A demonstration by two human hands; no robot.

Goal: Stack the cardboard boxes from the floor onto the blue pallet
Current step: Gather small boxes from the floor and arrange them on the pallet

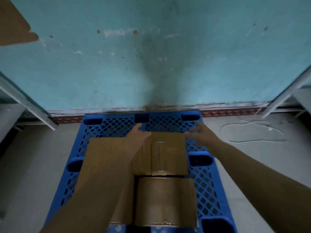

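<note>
Looking down: you stand over a blue pallet (170,122) set on a grey floor (30,165) against a teal wall (151,56), with both arms stretched forward.
Boxes: three cardboard boxes already rest on the pallet. A wide box (104,158) lies at the left, a smaller far box (168,153) sits beside it on the right, and a taped near box (165,200) sits just in front of that one, closest to you.
Left hand: your left hand (138,134) lies at the far edge where the wide box and the far box meet, fingers straight and relaxed, pointing away from you and gripping nothing.
Right hand: your right hand (201,132) hovers just beyond the far right corner of the far box, fingers spread and loosely extended, holding nothing. Whether it touches the cardboard, you cannot tell.
Handling: the boxes look stiff, sealed with glossy tape and probably light, judging by their size. Tape may be slippery, so take hold on bare cardboard at opposite sides or under the bottom edges, not the flaps.
Other things: metal shelving (25,105) flanks the left, a pale cord (252,132) lies looped on the floor at right, and a cardboard sheet (13,24) intrudes at top left.
</note>
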